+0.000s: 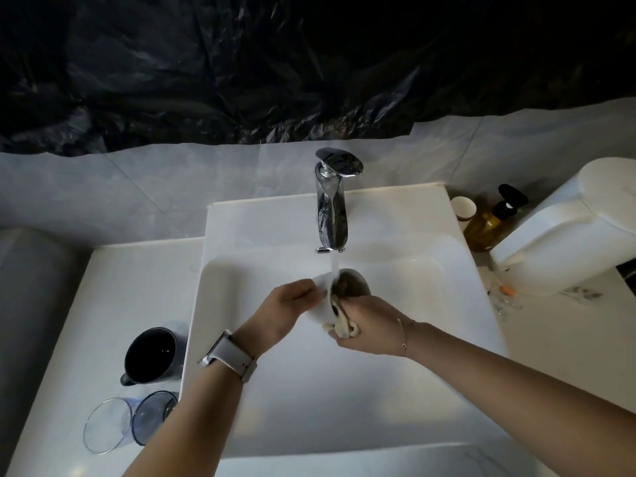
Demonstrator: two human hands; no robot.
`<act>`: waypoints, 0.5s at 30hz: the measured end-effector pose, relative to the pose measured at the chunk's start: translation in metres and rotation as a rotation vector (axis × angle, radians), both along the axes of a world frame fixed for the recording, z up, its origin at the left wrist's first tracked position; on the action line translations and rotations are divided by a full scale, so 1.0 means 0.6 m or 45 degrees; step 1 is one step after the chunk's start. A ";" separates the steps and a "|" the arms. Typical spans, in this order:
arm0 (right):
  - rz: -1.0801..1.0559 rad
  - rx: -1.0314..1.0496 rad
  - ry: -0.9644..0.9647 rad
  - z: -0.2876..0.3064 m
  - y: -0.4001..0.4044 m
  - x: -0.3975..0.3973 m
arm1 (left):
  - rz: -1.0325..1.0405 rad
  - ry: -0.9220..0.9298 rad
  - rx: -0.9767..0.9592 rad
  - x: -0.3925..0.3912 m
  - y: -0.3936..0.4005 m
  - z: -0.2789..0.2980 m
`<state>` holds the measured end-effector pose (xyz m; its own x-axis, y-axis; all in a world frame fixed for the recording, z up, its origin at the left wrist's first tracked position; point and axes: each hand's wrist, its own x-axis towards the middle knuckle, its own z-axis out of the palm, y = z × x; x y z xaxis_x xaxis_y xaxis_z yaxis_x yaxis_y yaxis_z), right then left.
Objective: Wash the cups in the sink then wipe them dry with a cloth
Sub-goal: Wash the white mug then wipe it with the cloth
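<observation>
Two hands [285, 309] [364, 327] on white cup [323, 304] under running tap [332, 204].

Both arms reach forward; left hand [285, 306] and right hand [364, 325] have fingers curled, gripping.

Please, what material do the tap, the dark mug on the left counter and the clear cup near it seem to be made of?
The tap looks like polished chromed metal: it mirrors its surroundings. The dark mug seems glazed ceramic, thick-walled with a soft sheen, though dark glass is possible. The clear cup is transparent, so glass or clear plastic; the picture cannot settle which.
</observation>
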<state>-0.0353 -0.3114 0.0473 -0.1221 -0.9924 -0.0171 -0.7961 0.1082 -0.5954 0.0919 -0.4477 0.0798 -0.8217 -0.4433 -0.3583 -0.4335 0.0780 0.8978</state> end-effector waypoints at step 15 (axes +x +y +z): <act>-0.950 -0.248 -1.560 0.006 -0.004 0.051 | 0.657 0.178 0.774 0.032 0.085 -0.076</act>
<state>-0.0047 -0.3136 0.0507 -0.6102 -0.7038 -0.3638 0.4201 0.1019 -0.9017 0.1111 -0.3965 0.0341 -0.6221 -0.5393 -0.5676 -0.1623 -0.6204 0.7673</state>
